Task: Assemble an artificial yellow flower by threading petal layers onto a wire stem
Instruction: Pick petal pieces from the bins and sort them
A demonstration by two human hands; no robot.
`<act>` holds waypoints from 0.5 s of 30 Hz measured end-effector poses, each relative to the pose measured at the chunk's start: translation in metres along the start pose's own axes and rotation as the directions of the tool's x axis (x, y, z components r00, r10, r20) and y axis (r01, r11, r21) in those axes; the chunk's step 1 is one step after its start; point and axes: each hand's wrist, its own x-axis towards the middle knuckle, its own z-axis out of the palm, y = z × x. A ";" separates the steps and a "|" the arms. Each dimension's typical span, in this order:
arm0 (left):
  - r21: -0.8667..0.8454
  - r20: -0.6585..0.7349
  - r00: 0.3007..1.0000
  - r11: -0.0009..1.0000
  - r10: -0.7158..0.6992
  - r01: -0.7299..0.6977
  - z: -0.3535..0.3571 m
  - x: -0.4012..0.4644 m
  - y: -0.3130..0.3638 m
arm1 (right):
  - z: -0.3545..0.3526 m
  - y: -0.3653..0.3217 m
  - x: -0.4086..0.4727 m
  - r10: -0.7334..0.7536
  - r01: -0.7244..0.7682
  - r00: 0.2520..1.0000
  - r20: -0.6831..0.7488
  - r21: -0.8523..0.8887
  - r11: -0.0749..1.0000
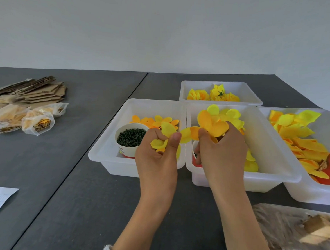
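Two bare hands work above white bins on a dark grey counter [83,196]. Seen from the head camera, the left hand [157,158] pinches a yellow petal layer [166,136] between thumb and curled fingers [176,139], over the left bin [103,152] that holds a cup of dark green pieces [131,136]. Just beside it, the right hand [221,151] grips a part-built yellow flower [214,123] above the middle bin [271,156]. Finished flowers [214,94] lie in the far bin [251,94].
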 end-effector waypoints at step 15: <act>0.824 0.290 0.912 0.560 -0.292 -0.083 -0.027 0.076 -0.024 | -0.036 -0.015 0.002 0.130 -0.257 0.871 0.474 0.215 0.942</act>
